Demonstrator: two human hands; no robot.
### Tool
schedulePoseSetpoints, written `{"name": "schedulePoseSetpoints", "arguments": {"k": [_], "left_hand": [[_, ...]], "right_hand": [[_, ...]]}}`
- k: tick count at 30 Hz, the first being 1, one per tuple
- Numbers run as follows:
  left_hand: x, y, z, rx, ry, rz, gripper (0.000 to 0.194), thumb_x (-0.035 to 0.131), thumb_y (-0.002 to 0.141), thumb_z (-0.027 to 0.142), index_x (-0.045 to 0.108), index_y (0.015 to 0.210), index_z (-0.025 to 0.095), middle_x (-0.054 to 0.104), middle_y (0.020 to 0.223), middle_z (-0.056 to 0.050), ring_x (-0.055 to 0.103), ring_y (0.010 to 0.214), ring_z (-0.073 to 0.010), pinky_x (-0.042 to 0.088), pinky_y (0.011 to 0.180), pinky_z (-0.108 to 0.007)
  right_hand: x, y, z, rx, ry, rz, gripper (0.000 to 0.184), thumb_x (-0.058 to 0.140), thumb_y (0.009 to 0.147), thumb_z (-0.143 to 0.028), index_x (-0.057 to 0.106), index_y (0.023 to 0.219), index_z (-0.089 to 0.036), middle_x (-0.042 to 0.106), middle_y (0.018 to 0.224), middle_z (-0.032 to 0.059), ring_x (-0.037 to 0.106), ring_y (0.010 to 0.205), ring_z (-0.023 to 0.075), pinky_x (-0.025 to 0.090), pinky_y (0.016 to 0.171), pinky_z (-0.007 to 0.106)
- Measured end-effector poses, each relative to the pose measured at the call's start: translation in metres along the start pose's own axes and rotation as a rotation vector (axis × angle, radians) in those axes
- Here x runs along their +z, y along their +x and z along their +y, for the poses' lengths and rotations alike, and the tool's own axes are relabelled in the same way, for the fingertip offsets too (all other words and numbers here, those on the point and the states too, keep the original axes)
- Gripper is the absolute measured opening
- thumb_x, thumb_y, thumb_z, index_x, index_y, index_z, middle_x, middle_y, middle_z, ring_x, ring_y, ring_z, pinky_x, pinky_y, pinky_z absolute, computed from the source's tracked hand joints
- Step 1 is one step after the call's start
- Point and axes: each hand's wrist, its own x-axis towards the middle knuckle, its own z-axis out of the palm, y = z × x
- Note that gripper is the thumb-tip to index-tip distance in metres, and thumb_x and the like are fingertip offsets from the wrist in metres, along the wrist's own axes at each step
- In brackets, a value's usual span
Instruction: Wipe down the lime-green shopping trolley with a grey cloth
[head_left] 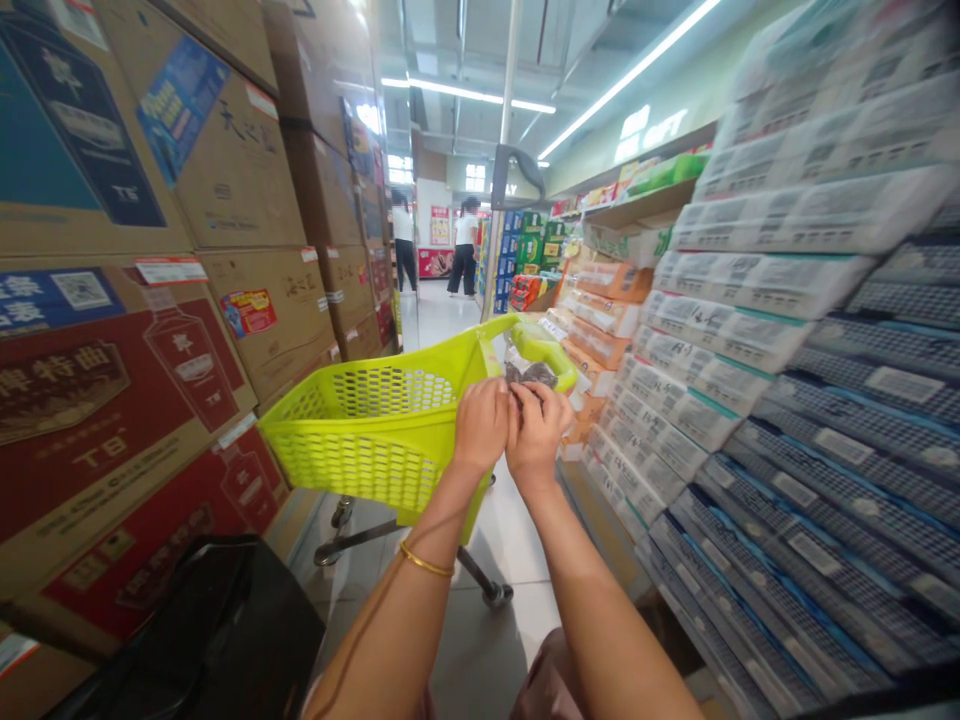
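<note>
A: Quick one: where do we put the hands?
B: Together, in front of us. We've got the left hand [481, 428] and the right hand [538, 420] side by side, touching, both closed on the near edge of a clear plastic bag [529, 358]. Some fingertips are hidden, so we can't tell the exact pinch.
A: Contents?
B: Something dark; too blurred for us to name. The bag sits just past our fingers, at the near end of the yellow-green cart [427, 445]. We can't tell whether it also rests on the cart.
A: Progress?
B: Our call: partway. Done: the bag is in both hands and gripped. Left: the handling itself looks unfinished, since neither hand has let go. We see no clear opening or torn edge, so we can't log it as open or sealed.
A: Surroundings, fast?
B: Shop aisle. Stacked cartons [135, 400] on our left, wrapped packs [720, 300] piled on our right, two people well ahead. The cart stands angled, its basket pointing toward the cartons.
A: Anything telling the arms apart?
B: Gold bracelet [425, 560] on our left wrist.
</note>
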Motion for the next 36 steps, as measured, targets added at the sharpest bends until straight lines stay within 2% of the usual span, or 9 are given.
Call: {"name": "schedulePoseSetpoints", "arguments": {"k": [5, 10, 14, 18, 21, 27, 30, 33, 36], "left_hand": [[0.015, -0.004, 0.005, 0.001, 0.069, -0.017, 0.038, 0.023, 0.096, 0.026, 0.055, 0.077, 0.019, 0.062, 0.078, -0.007, 0.056, 0.079, -0.0190, 0.040, 0.078, -0.033], [0.020, -0.008, 0.006, -0.052, 0.121, 0.027, 0.039, 0.023, 0.097, 0.030, 0.058, 0.085, 0.019, 0.063, 0.084, -0.007, 0.054, 0.084, -0.0197, 0.037, 0.079, -0.034], [0.023, -0.009, 0.007, -0.065, 0.126, 0.032, 0.038, 0.024, 0.097, 0.032, 0.060, 0.095, 0.019, 0.065, 0.092, -0.007, 0.054, 0.089, -0.0200, 0.036, 0.080, -0.034], [0.023, -0.010, 0.009, -0.081, 0.143, 0.047, 0.038, 0.025, 0.097, 0.031, 0.060, 0.093, 0.019, 0.065, 0.090, -0.006, 0.054, 0.088, -0.0199, 0.036, 0.079, -0.034], [0.021, -0.010, 0.009, -0.083, 0.130, 0.038, 0.038, 0.025, 0.097, 0.031, 0.060, 0.089, 0.020, 0.065, 0.088, -0.006, 0.054, 0.086, -0.0197, 0.036, 0.080, -0.034], [0.012, -0.010, 0.006, -0.089, 0.126, 0.014, 0.037, 0.026, 0.097, 0.030, 0.059, 0.084, 0.020, 0.064, 0.086, -0.005, 0.054, 0.085, -0.0193, 0.036, 0.079, -0.033], [0.009, -0.010, 0.006, -0.091, 0.115, 0.001, 0.036, 0.027, 0.096, 0.030, 0.060, 0.087, 0.020, 0.065, 0.088, -0.005, 0.054, 0.086, -0.0195, 0.036, 0.079, -0.033], [0.007, -0.011, 0.007, -0.093, 0.096, -0.004, 0.035, 0.028, 0.096, 0.029, 0.060, 0.087, 0.020, 0.065, 0.088, -0.005, 0.055, 0.086, -0.0195, 0.036, 0.080, -0.033], [0.006, -0.011, 0.006, -0.093, 0.073, 0.003, 0.034, 0.030, 0.096, 0.028, 0.061, 0.086, 0.020, 0.065, 0.086, -0.005, 0.055, 0.085, -0.0192, 0.036, 0.080, -0.032]], "right_hand": [[0.006, -0.006, 0.012, -0.018, -0.035, 0.033, 0.025, 0.046, 0.091, -0.027, 0.066, 0.104, -0.022, 0.059, 0.106, 0.0093, 0.041, 0.103, 0.0209, 0.038, 0.092, 0.040], [0.006, -0.003, 0.028, -0.094, -0.107, 0.006, 0.022, 0.050, 0.089, -0.027, 0.068, 0.102, -0.025, 0.062, 0.102, 0.0080, 0.042, 0.102, 0.0205, 0.038, 0.091, 0.039], [-0.003, 0.015, 0.034, -0.016, -0.136, 0.077, 0.022, 0.049, 0.090, -0.027, 0.068, 0.099, -0.022, 0.061, 0.101, 0.0090, 0.043, 0.100, 0.0202, 0.037, 0.091, 0.040], [-0.008, 0.018, 0.025, 0.061, -0.110, 0.115, 0.024, 0.048, 0.090, -0.027, 0.068, 0.100, -0.018, 0.059, 0.102, 0.0107, 0.043, 0.100, 0.0202, 0.037, 0.091, 0.040], [-0.006, 0.004, 0.013, 0.077, -0.075, 0.048, 0.025, 0.047, 0.091, -0.027, 0.068, 0.101, -0.019, 0.059, 0.103, 0.0109, 0.041, 0.101, 0.0208, 0.037, 0.091, 0.040], [-0.005, -0.014, 0.014, -0.087, -0.157, -0.057, 0.024, 0.049, 0.090, -0.027, 0.067, 0.106, -0.023, 0.060, 0.103, 0.0092, 0.042, 0.100, 0.0199, 0.037, 0.090, 0.039], [-0.012, -0.006, 0.022, -0.117, -0.219, 0.014, 0.023, 0.049, 0.090, -0.027, 0.067, 0.104, -0.024, 0.061, 0.102, 0.0086, 0.043, 0.100, 0.0202, 0.037, 0.090, 0.039], [-0.017, 0.002, 0.021, -0.032, -0.233, 0.122, 0.023, 0.048, 0.090, -0.026, 0.067, 0.101, -0.021, 0.061, 0.100, 0.0099, 0.043, 0.100, 0.0208, 0.038, 0.090, 0.039], [-0.019, 0.002, 0.009, 0.043, -0.198, 0.113, 0.025, 0.046, 0.091, -0.026, 0.067, 0.103, -0.019, 0.060, 0.101, 0.0118, 0.041, 0.101, 0.0213, 0.037, 0.090, 0.041]]}}
